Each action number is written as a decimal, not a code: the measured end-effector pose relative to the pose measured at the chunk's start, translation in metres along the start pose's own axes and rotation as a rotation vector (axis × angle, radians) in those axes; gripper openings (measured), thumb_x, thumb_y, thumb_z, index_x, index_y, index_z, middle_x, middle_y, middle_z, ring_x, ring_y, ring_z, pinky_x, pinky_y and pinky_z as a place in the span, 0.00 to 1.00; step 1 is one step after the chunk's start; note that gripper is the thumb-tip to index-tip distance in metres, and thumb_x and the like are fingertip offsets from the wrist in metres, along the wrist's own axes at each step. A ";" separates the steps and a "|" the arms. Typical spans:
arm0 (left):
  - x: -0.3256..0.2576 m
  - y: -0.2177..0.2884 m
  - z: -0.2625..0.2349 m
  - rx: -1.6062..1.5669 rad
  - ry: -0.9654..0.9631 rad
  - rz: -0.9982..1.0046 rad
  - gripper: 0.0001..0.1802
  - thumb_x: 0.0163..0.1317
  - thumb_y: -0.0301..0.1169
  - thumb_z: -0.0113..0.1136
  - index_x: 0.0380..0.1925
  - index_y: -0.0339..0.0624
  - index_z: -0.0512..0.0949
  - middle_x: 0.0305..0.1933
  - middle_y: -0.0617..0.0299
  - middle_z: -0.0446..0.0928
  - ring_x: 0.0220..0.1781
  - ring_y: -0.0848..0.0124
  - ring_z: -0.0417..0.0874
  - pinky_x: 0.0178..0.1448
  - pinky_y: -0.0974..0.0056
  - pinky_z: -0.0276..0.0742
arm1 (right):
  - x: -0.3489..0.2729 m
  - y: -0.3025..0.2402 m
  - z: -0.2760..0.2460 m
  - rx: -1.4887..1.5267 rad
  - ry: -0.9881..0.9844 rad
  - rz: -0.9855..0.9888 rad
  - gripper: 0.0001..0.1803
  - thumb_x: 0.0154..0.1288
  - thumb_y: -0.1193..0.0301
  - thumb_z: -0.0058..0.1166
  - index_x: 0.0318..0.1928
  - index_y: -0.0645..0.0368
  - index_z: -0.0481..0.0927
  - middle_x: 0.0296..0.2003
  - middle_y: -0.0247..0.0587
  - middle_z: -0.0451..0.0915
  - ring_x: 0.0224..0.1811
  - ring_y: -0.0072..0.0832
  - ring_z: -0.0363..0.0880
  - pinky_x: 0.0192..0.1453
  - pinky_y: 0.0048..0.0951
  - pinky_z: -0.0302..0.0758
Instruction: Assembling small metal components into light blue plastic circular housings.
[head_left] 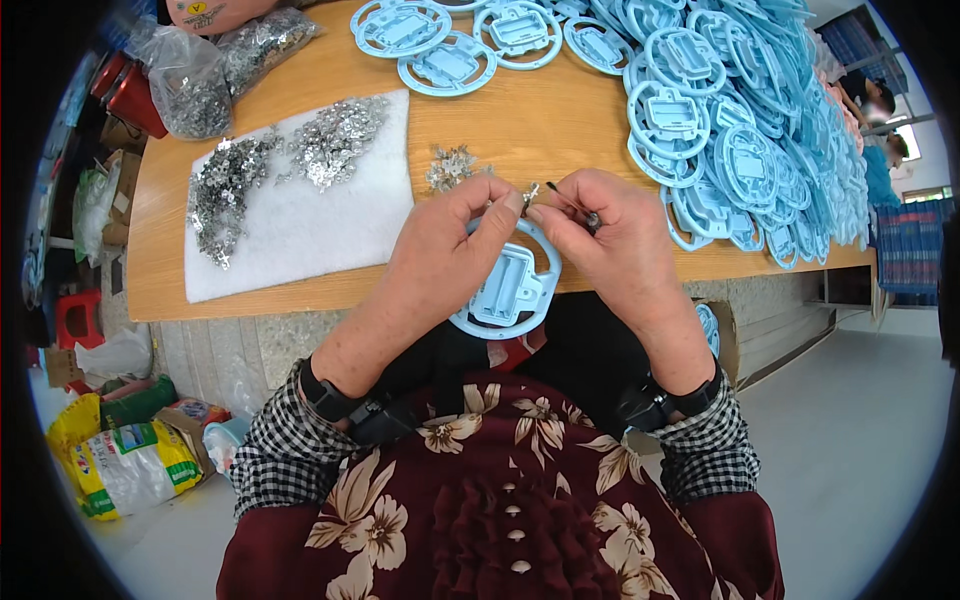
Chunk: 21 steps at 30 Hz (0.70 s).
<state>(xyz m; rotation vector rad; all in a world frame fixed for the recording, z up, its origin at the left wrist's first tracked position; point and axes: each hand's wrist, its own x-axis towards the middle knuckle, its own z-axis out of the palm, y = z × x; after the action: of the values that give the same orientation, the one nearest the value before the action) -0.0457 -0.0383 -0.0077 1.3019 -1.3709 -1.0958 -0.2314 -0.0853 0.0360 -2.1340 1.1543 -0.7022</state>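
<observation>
My left hand (450, 240) is closed, thumb and forefinger pinched at a small silver metal piece (532, 191) between my two hands. My right hand (625, 235) meets it from the other side, its thumb near the same piece. A thin tool with a dark tip (566, 198) lies in the right hand's grip; its exact kind is hard to make out. Under the hands, a light blue plastic ring part (541, 275) with a rectangular recess in its middle sits at the table edge, partly covered by my left hand. A small heap of silver pieces (452, 168) lies just beyond.
A white foam sheet (310, 235) on the wooden table (560, 115) carries two piles of silver pieces. Many blue ring parts (745, 160) are heaped at the right, others at the back. Clear bags of metal pieces (190, 85) and a red container (135, 95) stand back left.
</observation>
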 end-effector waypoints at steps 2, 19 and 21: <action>-0.001 -0.001 0.001 -0.002 0.004 0.034 0.14 0.76 0.38 0.55 0.41 0.37 0.78 0.27 0.62 0.78 0.29 0.77 0.75 0.35 0.65 0.73 | -0.003 0.004 -0.002 0.138 -0.003 0.054 0.14 0.67 0.64 0.63 0.38 0.64 0.82 0.27 0.43 0.81 0.28 0.32 0.78 0.35 0.32 0.74; -0.006 -0.001 -0.006 0.023 -0.092 -0.081 0.12 0.77 0.32 0.48 0.47 0.38 0.79 0.40 0.64 0.80 0.44 0.77 0.78 0.50 0.69 0.75 | -0.018 0.010 -0.009 0.353 -0.167 0.096 0.10 0.68 0.68 0.60 0.40 0.64 0.81 0.26 0.32 0.77 0.27 0.21 0.73 0.33 0.27 0.71; -0.005 -0.005 -0.008 0.051 -0.092 -0.078 0.13 0.77 0.32 0.47 0.48 0.38 0.80 0.42 0.63 0.81 0.44 0.76 0.79 0.51 0.69 0.75 | -0.020 0.002 -0.009 0.263 -0.170 0.030 0.08 0.66 0.71 0.60 0.40 0.63 0.81 0.26 0.35 0.78 0.27 0.24 0.75 0.32 0.30 0.71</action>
<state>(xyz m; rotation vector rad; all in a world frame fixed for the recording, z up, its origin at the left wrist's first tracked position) -0.0373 -0.0335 -0.0110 1.3666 -1.4341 -1.1930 -0.2488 -0.0712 0.0371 -1.9113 0.9460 -0.6100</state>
